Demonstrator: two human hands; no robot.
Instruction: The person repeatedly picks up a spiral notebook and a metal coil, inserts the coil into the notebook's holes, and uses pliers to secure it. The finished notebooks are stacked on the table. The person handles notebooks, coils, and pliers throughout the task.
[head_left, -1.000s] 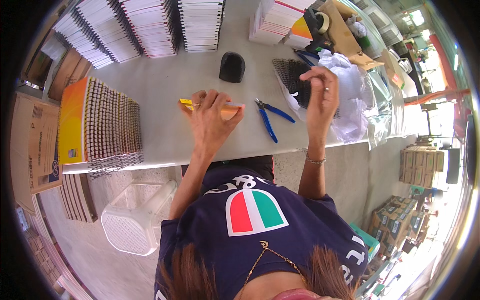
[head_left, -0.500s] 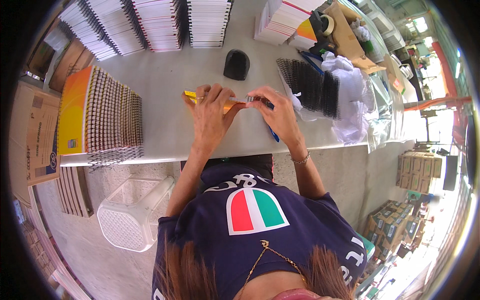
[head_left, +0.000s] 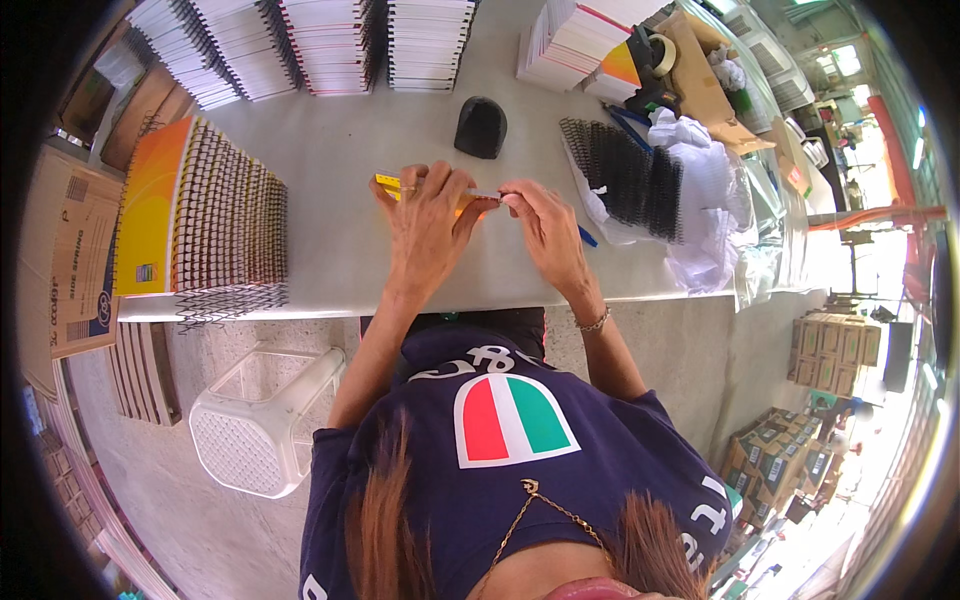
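Observation:
A notebook with a yellow and orange cover [head_left: 387, 184] stands on edge above the table, its spine side up. My left hand [head_left: 425, 220] is closed round it and hides most of it. At the notebook's right end, my right hand [head_left: 545, 228] pinches the end of a dark spiral wire, of which only a tiny bit shows between thumb and forefinger. A blue tool [head_left: 587, 236] lies on the table beside my right hand, mostly hidden by it. Beyond both hands sits a black rounded block [head_left: 478, 127].
Spiral-bound notebooks [head_left: 215, 215] are stacked at the left edge, before a cardboard box [head_left: 80, 250]. More white-paged stacks [head_left: 430, 45] line the far side. Loose black wire coils [head_left: 628, 180] lie on crumpled paper [head_left: 700, 190] at right. A white stool [head_left: 245, 430] stands below.
My right hand has shifted slightly, and its fingertips now cover the coil that showed before. Less of the blue tool is visible. The notebook stays in my left hand.

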